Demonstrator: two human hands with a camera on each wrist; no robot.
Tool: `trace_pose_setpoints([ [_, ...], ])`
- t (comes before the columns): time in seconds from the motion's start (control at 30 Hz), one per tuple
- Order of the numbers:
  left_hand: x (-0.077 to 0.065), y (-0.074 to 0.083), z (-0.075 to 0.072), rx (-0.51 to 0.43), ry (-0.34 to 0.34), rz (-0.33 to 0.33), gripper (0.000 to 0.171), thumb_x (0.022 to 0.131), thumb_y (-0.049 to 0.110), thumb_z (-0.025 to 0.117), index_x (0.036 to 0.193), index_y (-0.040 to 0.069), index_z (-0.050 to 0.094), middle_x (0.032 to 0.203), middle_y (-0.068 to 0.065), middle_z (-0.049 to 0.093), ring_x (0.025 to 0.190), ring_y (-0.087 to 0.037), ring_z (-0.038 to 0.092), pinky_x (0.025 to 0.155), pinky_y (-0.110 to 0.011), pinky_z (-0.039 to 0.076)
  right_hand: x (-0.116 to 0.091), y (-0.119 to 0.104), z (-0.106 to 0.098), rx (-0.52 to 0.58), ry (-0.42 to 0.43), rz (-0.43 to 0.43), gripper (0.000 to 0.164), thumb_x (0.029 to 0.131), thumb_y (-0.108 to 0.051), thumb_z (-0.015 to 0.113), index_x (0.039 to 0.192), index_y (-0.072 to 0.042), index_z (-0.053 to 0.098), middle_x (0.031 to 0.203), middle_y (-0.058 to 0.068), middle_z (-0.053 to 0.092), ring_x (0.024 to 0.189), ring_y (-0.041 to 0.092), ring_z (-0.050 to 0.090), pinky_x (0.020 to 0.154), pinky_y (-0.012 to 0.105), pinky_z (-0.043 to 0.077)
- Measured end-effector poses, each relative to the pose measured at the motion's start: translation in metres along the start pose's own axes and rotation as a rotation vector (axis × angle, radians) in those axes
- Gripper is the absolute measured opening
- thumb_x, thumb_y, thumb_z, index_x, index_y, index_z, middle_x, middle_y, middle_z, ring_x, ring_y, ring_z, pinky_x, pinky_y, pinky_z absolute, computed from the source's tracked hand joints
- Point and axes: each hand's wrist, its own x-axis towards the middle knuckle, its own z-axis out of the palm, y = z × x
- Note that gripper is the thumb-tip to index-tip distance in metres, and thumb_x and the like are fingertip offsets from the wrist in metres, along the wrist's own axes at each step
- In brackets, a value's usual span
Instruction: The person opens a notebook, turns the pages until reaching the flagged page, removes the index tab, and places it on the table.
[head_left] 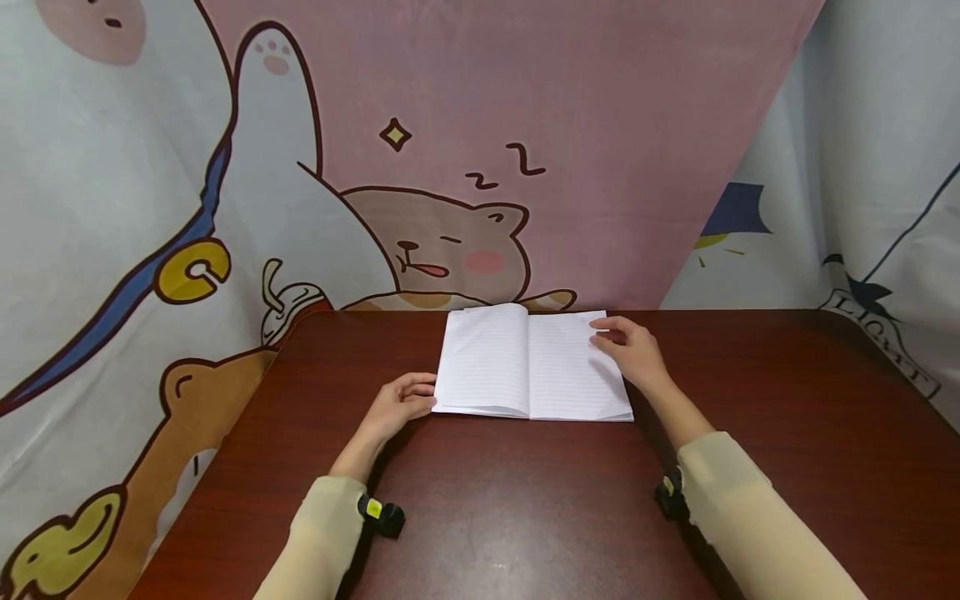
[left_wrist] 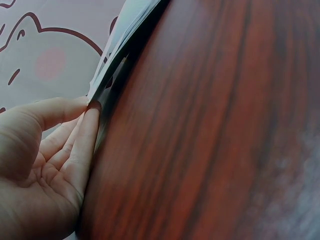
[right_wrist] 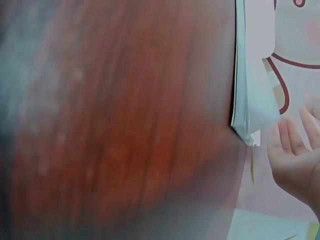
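Note:
An open notebook (head_left: 487, 358) with lined white pages lies on the dark red-brown table, its spine running away from me. At its lower left corner, my left hand (head_left: 397, 406) pinches the edge between thumb and fingers; the left wrist view shows the thumb (left_wrist: 62, 109) on top and the fingers under the edge. My right hand (head_left: 633, 352) is at the outer edge of the right page, near its upper corner. In the right wrist view the fingers (right_wrist: 290, 137) of that hand are loosely bent with nothing between them, beside the notebook's edge (right_wrist: 241, 75).
The wooden table (head_left: 480, 508) spreads around the notebook on both sides and toward me. A cartoon-printed cloth (head_left: 600, 150) hangs right behind the table's far edge and along the left. Another white printed cloth (head_left: 892, 167) hangs at the right.

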Motion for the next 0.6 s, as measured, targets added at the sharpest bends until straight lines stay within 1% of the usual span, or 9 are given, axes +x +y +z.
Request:
trace_pose_setpoints([
  [0.2, 0.0001, -0.001, -0.0006, -0.003, -0.005, 0.0, 0.043, 0.092, -0.001, 0.066, 0.134, -0.003, 0.057, 0.119, -0.021, 0.064, 0.089, -0.006, 0.064, 0.078, -0.02, 0.057, -0.0014, 0.0053, -0.005, 0.02, 0.02, 0.046, 0.033, 0.097, -0.016, 0.065, 0.126, -0.002, 0.065, 0.124, 0.024, 0.067, 0.114, 0.035, 0.063, 0.067, 0.01, 0.045],
  [0.3, -0.0001, -0.0009, -0.0006, -0.002, -0.005, 0.0, 0.043, 0.092, -0.001, 0.066, 0.134, -0.002, 0.057, 0.119, -0.022, 0.064, 0.089, -0.006, 0.064, 0.078, -0.02, 0.057, -0.0022, 0.0055, -0.0063, 0.026, 0.026, 0.064, 0.034, 0.097, -0.017, 0.065, 0.127, -0.002, 0.064, 0.124, 0.024, 0.067, 0.115, 0.036, 0.062, 0.069, 0.009, 0.044],
  [0.4, -0.0004, -0.0007, -0.0006, -0.002, -0.004, 0.002, 0.043, 0.092, 0.0, 0.066, 0.134, -0.003, 0.056, 0.119, -0.022, 0.064, 0.089, -0.006, 0.064, 0.078, -0.02, 0.057, -0.0018, 0.0067, -0.0069, 0.019, 0.032, 0.071, 0.035, 0.097, -0.018, 0.065, 0.127, -0.001, 0.063, 0.125, 0.025, 0.066, 0.118, 0.036, 0.062, 0.073, 0.005, 0.04],
  [0.6, -0.001, 0.0008, -0.0003, -0.002, -0.007, 0.008, 0.043, 0.093, -0.001, 0.065, 0.135, -0.003, 0.056, 0.119, -0.022, 0.064, 0.089, -0.006, 0.064, 0.078, -0.019, 0.057, 0.0001, 0.0107, -0.008, 0.033, 0.038, 0.087, 0.037, 0.097, -0.017, 0.066, 0.129, 0.001, 0.062, 0.128, 0.025, 0.065, 0.12, 0.038, 0.061, 0.074, 0.001, 0.039],
])
